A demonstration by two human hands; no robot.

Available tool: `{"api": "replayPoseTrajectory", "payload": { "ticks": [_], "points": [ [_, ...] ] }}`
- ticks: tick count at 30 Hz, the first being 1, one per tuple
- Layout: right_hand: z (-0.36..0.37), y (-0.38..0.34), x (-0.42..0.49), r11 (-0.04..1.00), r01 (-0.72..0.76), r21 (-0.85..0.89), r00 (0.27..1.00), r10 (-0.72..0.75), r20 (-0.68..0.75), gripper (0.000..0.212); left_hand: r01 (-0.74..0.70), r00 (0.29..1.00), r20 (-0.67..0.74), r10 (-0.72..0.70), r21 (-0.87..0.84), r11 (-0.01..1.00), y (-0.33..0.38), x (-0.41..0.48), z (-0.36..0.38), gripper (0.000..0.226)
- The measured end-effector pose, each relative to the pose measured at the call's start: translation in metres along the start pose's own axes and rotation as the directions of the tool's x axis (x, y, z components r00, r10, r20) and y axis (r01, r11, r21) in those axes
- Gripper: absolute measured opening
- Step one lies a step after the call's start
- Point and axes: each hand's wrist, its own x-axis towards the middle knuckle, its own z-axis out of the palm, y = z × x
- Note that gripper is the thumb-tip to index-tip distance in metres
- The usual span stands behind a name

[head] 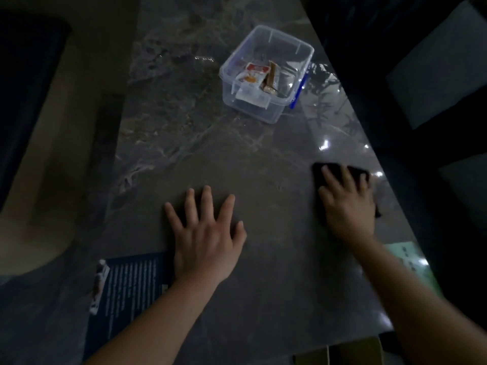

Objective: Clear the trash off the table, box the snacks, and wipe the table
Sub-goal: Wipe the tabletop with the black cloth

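Note:
My right hand point(347, 204) lies palm down on a dark cloth point(320, 171), pressing it flat on the grey marble table point(200, 154) near the right edge. My left hand point(208, 233) rests flat on the table with fingers spread and nothing in it. Farther back stands a clear plastic box point(263, 111) with a blue latch, without a lid. Several snack packets point(254, 75) lie inside it, white-and-red ones and a brown one.
A dark blue printed booklet point(129, 288) lies at the near left, partly under my left wrist. A pale green paper point(411, 259) sits at the right edge behind my right forearm. A brown cardboard piece point(350, 351) shows at the bottom edge. Dark chairs stand to the right.

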Motion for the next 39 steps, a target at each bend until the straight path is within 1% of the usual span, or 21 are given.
{"api": "replayPoseTrajectory", "payload": {
  "ticks": [4, 7, 9, 11, 13, 14, 16, 18, 20, 22, 23, 25, 26, 27, 29, 31, 32, 33, 34, 37, 39],
  "points": [
    [0.057, -0.046, -0.160, 0.937, 0.348, -0.028, 0.936, -0.349, -0.038, 0.055, -0.007, 1.000, 0.030, 0.007, -0.005, 1.000, 0.000, -0.001, -0.003, 0.061],
    [0.060, -0.029, -0.178, 0.819, 0.569, -0.071, 0.820, -0.571, -0.019, 0.052, -0.014, 1.000, 0.020, 0.015, -0.022, 1.000, -0.002, -0.002, -0.003, 0.059],
    [0.043, 0.016, -0.142, 0.859, 0.484, -0.169, 0.854, -0.505, -0.126, 0.050, -0.018, 1.000, 0.018, 0.019, -0.023, 1.000, -0.002, -0.002, -0.001, 0.059],
    [0.017, 0.049, -0.108, 0.983, 0.156, -0.099, 0.979, -0.167, -0.118, 0.050, -0.014, 1.000, 0.020, 0.015, -0.009, 1.000, -0.001, 0.000, 0.002, 0.060],
    [0.017, 0.044, -0.104, 0.990, -0.137, 0.042, 0.989, 0.139, -0.040, 0.054, -0.013, 1.000, 0.026, 0.013, 0.004, 1.000, -0.001, 0.000, 0.003, 0.060],
    [0.027, 0.027, -0.118, 0.987, -0.161, 0.022, 0.986, 0.161, -0.046, 0.056, -0.018, 1.000, 0.024, 0.018, 0.006, 1.000, -0.001, 0.000, 0.004, 0.060],
    [0.052, -0.014, -0.163, 0.999, 0.042, -0.029, 0.994, -0.045, -0.102, 0.055, -0.024, 1.000, 0.014, 0.024, 0.001, 1.000, -0.002, -0.001, 0.004, 0.059],
    [0.067, -0.027, -0.203, 0.945, 0.323, -0.057, 0.941, -0.327, -0.084, 0.052, -0.031, 0.999, 0.009, 0.032, -0.007, 0.999, -0.003, -0.002, 0.005, 0.059],
    [0.060, 0.002, -0.195, 0.905, 0.420, -0.065, 0.906, -0.423, -0.030, 0.051, -0.034, 0.999, 0.010, 0.034, -0.002, 0.999, -0.004, -0.001, 0.005, 0.058],
    [0.046, 0.045, -0.161, 0.969, 0.219, -0.118, 0.967, -0.232, -0.105, 0.053, -0.096, 0.995, -0.015, 0.096, 0.001, 0.995, -0.005, -0.002, 0.006, 0.054],
    [0.036, 0.062, -0.137, 0.997, 0.026, -0.073, 0.992, -0.035, -0.125, 0.055, -0.174, 0.984, -0.031, 0.174, 0.012, 0.985, -0.004, -0.004, 0.006, 0.051],
    [0.022, 0.073, -0.092, 0.955, -0.282, 0.096, 0.949, 0.292, -0.115, 0.056, -0.355, 0.934, -0.025, 0.357, 0.061, 0.933, 0.001, -0.003, 0.008, 0.050],
    [0.022, 0.064, -0.078, 0.927, -0.350, 0.134, 0.924, 0.365, -0.115, 0.057, -0.400, 0.916, -0.009, 0.402, 0.077, 0.913, 0.005, 0.001, 0.008, 0.051],
    [0.026, 0.048, -0.072, 0.935, -0.336, 0.112, 0.930, 0.348, -0.118, 0.057, -0.396, 0.918, 0.009, 0.396, 0.074, 0.915, 0.011, 0.008, 0.007, 0.050],
    [0.040, 0.018, -0.083, 0.998, -0.043, 0.040, 0.986, 0.049, -0.159, 0.057, -0.322, 0.947, 0.034, 0.320, 0.038, 0.946, 0.028, 0.027, 0.005, 0.053],
    [0.047, 0.021, -0.101, 0.946, 0.313, -0.081, 0.940, -0.321, -0.111, 0.054, -0.280, 0.959, 0.050, 0.279, 0.030, 0.959, 0.050, 0.051, 0.008, 0.058],
    [0.042, 0.036, -0.092, 0.903, 0.419, -0.097, 0.902, -0.426, -0.064, 0.053, -0.275, 0.960, 0.060, 0.272, 0.036, 0.961, 0.059, 0.064, 0.011, 0.059],
    [0.035, 0.056, -0.071, 0.896, 0.431, -0.105, 0.897, -0.438, -0.063, 0.052, -0.266, 0.962, 0.067, 0.263, 0.038, 0.963, 0.067, 0.075, 0.015, 0.060],
    [0.025, 0.073, -0.043, 0.930, 0.353, -0.106, 0.930, -0.360, -0.066, 0.052, -0.247, 0.968, 0.066, 0.244, 0.033, 0.969, 0.073, 0.084, 0.018, 0.061],
    [-0.004, 0.091, 0.027, 0.999, -0.033, 0.019, 0.999, 0.034, -0.027, 0.055, -0.187, 0.982, 0.011, 0.187, 0.033, 0.982, 0.078, 0.094, 0.027, 0.062],
    [0.002, 0.078, 0.027, 1.000, -0.014, 0.017, 0.999, 0.015, -0.052, 0.057, -0.180, 0.983, -0.020, 0.181, 0.044, 0.983, 0.078, 0.092, 0.028, 0.062]
  ]
}}
